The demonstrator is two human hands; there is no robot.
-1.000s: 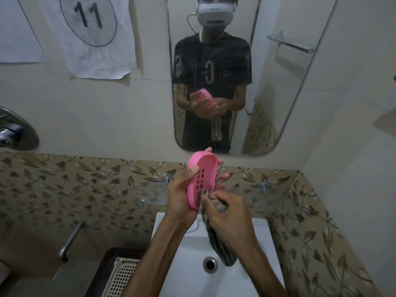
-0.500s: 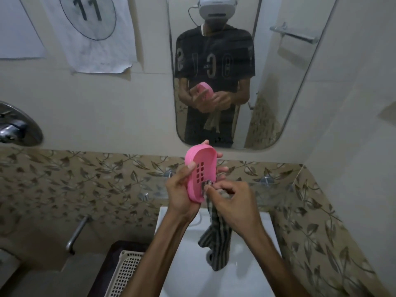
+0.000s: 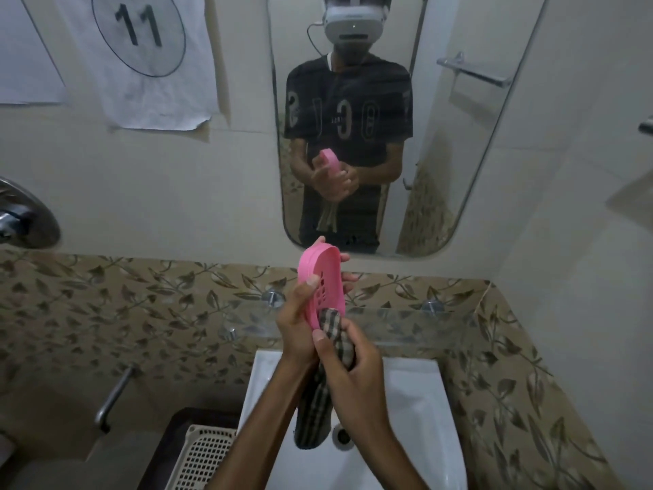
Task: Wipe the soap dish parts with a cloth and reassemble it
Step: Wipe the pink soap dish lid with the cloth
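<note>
Left hand (image 3: 298,321) gripping pink soap dish part (image 3: 319,282), upright, above white sink (image 3: 420,412); right hand (image 3: 353,373) squeezing checked cloth (image 3: 334,327) against its near end.

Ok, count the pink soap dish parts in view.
1: the pink slotted tray, held upright in the left hand above the sink. Its mirror reflection doesn't count; other parts may be out of view.
</note>
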